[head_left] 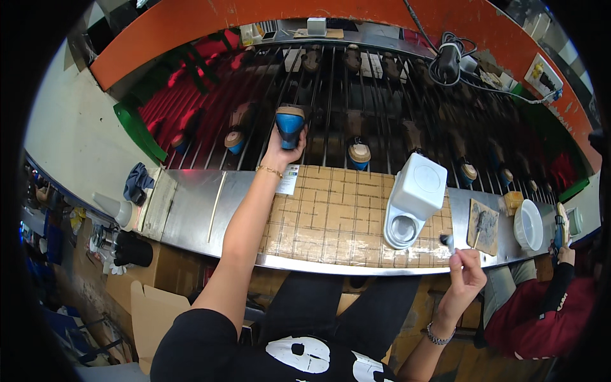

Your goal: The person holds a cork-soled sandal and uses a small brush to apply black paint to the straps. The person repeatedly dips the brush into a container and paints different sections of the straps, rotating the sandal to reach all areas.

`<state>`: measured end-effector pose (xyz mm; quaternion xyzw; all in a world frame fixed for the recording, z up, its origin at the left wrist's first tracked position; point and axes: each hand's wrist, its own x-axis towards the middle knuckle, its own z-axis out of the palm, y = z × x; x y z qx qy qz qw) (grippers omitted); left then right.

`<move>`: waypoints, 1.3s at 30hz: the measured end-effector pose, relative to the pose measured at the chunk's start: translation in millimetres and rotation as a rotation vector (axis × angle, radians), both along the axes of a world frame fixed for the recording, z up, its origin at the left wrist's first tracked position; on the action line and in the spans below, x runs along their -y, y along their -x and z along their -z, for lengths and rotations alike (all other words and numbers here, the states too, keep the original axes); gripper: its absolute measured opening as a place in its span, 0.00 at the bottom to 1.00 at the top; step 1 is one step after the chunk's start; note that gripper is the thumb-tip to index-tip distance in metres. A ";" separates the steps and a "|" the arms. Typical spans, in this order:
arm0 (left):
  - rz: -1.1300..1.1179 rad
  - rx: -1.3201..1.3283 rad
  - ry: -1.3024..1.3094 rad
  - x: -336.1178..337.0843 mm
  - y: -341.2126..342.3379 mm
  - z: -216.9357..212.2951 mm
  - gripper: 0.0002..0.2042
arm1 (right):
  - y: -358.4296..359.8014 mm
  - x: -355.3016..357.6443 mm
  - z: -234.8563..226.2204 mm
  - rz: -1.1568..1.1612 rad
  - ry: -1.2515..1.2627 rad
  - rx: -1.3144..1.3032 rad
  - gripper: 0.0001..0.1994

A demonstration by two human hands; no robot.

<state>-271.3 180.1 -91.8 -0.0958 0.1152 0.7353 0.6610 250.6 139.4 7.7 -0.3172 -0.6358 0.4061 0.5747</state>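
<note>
Orange-painted metal framing (191, 28) is curved around a bed of dark parallel rods (326, 143), whose left side is lit red. Along the near edge, a silvery metal ledge (197, 207) is partly covered by a brown cardboard sheet (312, 219) crossed with dark lines.

Beyond the far edge of the cardboard, above the rods, a blue shoe-shaped piece with a tan sole (290, 127) is held in the left hand (286, 151). It is gripped from beneath and from the sides, with the fingers curled around it; whether the rods are touched by it cannot be told. Similar blue-and-tan shoe pieces (359, 154) are spread over the rods.

At the near right corner of the cardboard, a small dark-tipped tool with a pale handle (450, 243) is pinched between the thumb and fingertips of the right hand (466, 272), the other fingers being loosely bent. Just beyond it, a white plastic container with a round cup at its front (420, 184) is stood on the cardboard.

Farther right, a brown square board smeared with dark grey (484, 228) and a white translucent bowl (528, 226) are set on the ledge. Beside these, another shoe piece (561, 230) is held by a co-worker in maroon (541, 321).
</note>
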 end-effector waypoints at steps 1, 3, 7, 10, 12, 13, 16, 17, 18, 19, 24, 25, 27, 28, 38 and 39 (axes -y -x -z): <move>-0.013 0.078 0.057 -11.2 14.0 5.9 0.34 | 1.9 0.3 0.8 -0.019 0.036 0.017 0.07; -0.159 -0.021 0.178 -24.5 27.9 12.5 0.35 | 6.9 5.5 1.8 -0.060 0.074 0.020 0.08; -0.388 0.122 0.467 -18.6 -1.3 0.6 0.36 | 24.7 19.7 8.6 -0.279 0.252 0.204 0.11; -0.311 -0.319 0.146 -11.7 -53.8 -26.7 0.33 | 51.3 33.1 24.9 -0.341 0.264 0.425 0.13; -0.236 -0.799 0.100 -15.5 -86.0 -46.6 0.31 | 73.3 41.5 38.2 -0.337 0.229 0.598 0.14; -0.231 -1.143 0.085 -25.2 -101.0 -54.3 0.30 | 84.6 43.2 44.9 -0.353 0.257 0.676 0.15; -0.022 -1.830 0.317 -67.2 -123.4 -64.2 0.36 | 109.0 45.9 62.2 -0.216 -0.246 0.651 0.21; 0.012 -1.962 0.344 -79.9 -130.2 -57.1 0.42 | 108.9 49.7 66.0 -0.223 -0.246 0.690 0.23; 0.011 -2.164 0.473 -92.3 -136.0 -46.4 0.48 | 107.7 52.3 69.6 -0.228 -0.249 0.727 0.25; 0.011 -2.364 0.608 -101.5 -138.8 -33.9 0.55 | 105.2 54.5 73.0 -0.222 -0.275 0.739 0.26; 0.298 -2.303 0.679 -126.1 -136.0 16.5 0.53 | 88.7 62.1 86.3 -0.231 -0.311 0.811 0.34; 0.324 -2.316 0.677 -127.3 -132.6 15.3 0.52 | 88.3 63.3 87.1 -0.229 -0.317 0.808 0.34; 0.352 -2.240 0.667 -124.1 -120.5 -3.0 0.41 | 89.1 63.2 85.5 -0.216 -0.337 0.782 0.34; 0.523 -1.853 0.530 -120.3 -108.5 -21.4 0.24 | 89.2 62.9 83.1 -0.195 -0.339 0.794 0.34; 0.212 -0.685 -0.397 79.0 -124.6 -116.3 0.36 | 13.1 15.1 22.9 -0.201 0.166 0.395 0.13; 0.220 -0.584 -0.408 97.5 -135.0 -118.0 0.42 | 5.7 4.8 19.1 -0.045 0.087 0.545 0.12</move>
